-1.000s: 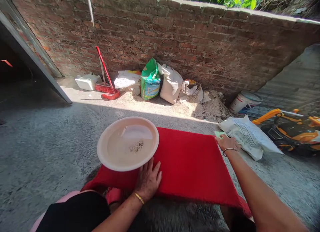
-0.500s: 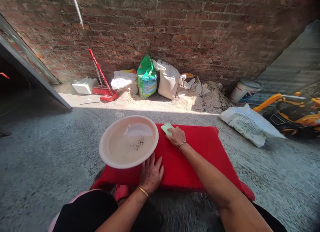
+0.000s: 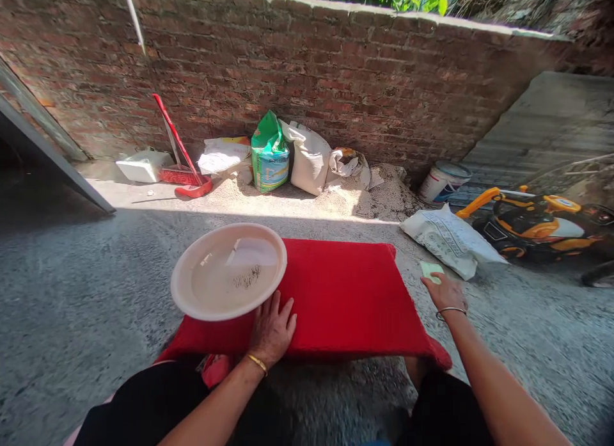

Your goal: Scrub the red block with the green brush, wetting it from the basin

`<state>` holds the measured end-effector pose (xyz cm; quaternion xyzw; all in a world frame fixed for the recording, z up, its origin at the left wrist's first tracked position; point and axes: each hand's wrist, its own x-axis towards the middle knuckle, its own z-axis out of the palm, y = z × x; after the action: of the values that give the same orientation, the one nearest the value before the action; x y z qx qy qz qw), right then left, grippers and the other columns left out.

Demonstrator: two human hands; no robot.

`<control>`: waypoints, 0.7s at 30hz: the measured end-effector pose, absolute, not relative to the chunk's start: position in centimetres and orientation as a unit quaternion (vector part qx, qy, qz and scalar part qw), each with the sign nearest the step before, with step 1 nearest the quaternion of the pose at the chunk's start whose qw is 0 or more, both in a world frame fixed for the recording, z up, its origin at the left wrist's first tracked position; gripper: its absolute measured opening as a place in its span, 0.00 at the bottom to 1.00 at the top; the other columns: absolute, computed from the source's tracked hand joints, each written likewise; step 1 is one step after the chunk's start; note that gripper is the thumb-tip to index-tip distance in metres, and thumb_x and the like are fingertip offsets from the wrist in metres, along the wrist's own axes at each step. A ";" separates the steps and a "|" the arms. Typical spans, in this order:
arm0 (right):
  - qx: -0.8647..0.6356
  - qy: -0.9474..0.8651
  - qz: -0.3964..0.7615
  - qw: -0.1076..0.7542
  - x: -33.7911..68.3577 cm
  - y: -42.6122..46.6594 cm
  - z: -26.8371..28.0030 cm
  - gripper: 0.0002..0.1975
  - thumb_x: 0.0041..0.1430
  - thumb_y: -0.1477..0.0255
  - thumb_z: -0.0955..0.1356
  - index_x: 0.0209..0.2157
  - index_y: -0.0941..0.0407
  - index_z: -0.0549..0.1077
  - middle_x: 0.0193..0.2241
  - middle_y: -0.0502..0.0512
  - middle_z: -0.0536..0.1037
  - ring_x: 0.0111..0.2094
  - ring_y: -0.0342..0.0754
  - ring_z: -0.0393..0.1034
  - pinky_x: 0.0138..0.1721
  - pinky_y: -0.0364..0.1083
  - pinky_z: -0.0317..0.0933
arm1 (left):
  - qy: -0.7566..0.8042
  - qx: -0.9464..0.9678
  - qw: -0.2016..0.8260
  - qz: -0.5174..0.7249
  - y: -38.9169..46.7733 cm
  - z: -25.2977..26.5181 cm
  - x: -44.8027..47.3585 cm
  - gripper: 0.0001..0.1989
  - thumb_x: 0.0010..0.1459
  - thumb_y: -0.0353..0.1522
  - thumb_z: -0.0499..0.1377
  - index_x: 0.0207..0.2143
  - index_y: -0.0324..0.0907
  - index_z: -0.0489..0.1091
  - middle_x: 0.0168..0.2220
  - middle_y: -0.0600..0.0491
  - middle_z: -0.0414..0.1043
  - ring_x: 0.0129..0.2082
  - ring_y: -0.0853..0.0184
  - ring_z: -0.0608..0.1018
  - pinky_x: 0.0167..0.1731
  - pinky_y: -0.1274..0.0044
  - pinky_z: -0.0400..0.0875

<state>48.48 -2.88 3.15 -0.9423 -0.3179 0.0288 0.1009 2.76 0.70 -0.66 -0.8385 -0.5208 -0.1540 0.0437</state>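
Right hand [image 3: 447, 292] pinching pale-green slab [image 3: 433, 268], near end hidden | left hand [image 3: 272, 331] flat on red cloth [image 3: 345, 295] | specks [image 3: 247, 278] in basin [image 3: 182, 289] unclear

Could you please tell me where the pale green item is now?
In the head view, the pale green item is in the right hand, right of the red cloth, near the printed white sack.

Print too small to read marks a green-and-blue bag [image 3: 271, 167] beyond a red cloth-covered table [image 3: 345, 292], and a white sack [image 3: 444, 236] beyond the table's right end; no word, brand or number is legible on either.
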 end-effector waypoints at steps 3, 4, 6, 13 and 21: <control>-0.919 -0.368 0.049 0.132 43.6 -1.9 3.5 0.26 0.58 0.54 0.62 0.54 0.52 0.69 0.41 0.63 0.71 0.44 0.55 0.68 0.41 0.50 0.59 | -0.519 -0.841 0.051 -0.147 0.8 -0.6 2.7 0.18 0.59 0.37 0.53 0.50 0.45 0.72 0.56 0.40 0.66 0.57 0.51 0.65 0.55 0.60 0.59; -0.904 -0.404 0.046 0.134 41.4 -1.2 3.5 0.26 0.58 0.54 0.62 0.54 0.51 0.69 0.41 0.61 0.70 0.42 0.54 0.68 0.41 0.49 0.59 | -0.519 -0.841 0.052 -0.144 0.8 -0.6 2.7 0.19 0.59 0.37 0.52 0.51 0.45 0.71 0.56 0.40 0.66 0.57 0.51 0.65 0.55 0.60 0.59; -0.864 -0.487 0.036 0.118 37.1 0.2 3.6 0.24 0.59 0.54 0.62 0.53 0.49 0.69 0.42 0.59 0.69 0.41 0.52 0.67 0.42 0.48 0.58 | -0.518 -0.842 0.051 -0.138 0.8 -0.5 2.6 0.19 0.59 0.37 0.53 0.51 0.45 0.71 0.56 0.40 0.65 0.58 0.51 0.65 0.55 0.60 0.59; -0.814 -0.580 0.014 0.034 34.7 0.6 3.7 0.24 0.60 0.55 0.61 0.55 0.48 0.67 0.44 0.61 0.68 0.44 0.54 0.67 0.44 0.50 0.56 | -0.523 -0.838 0.037 -0.150 0.8 -0.2 2.8 0.18 0.59 0.37 0.53 0.50 0.45 0.71 0.56 0.42 0.66 0.58 0.52 0.65 0.56 0.60 0.58; -0.931 -0.357 0.068 0.026 48.1 -7.2 3.0 0.31 0.54 0.49 0.60 0.51 0.53 0.71 0.39 0.67 0.74 0.46 0.64 0.69 0.43 0.55 0.60 | -0.529 -0.827 0.007 -0.192 0.1 -0.6 3.1 0.18 0.57 0.37 0.55 0.49 0.46 0.72 0.56 0.43 0.66 0.56 0.53 0.66 0.55 0.62 0.59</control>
<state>48.14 -7.19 2.98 -0.9314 -0.3568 0.0677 0.0258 3.06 0.11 -0.65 -0.8267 -0.5289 -0.1916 0.0066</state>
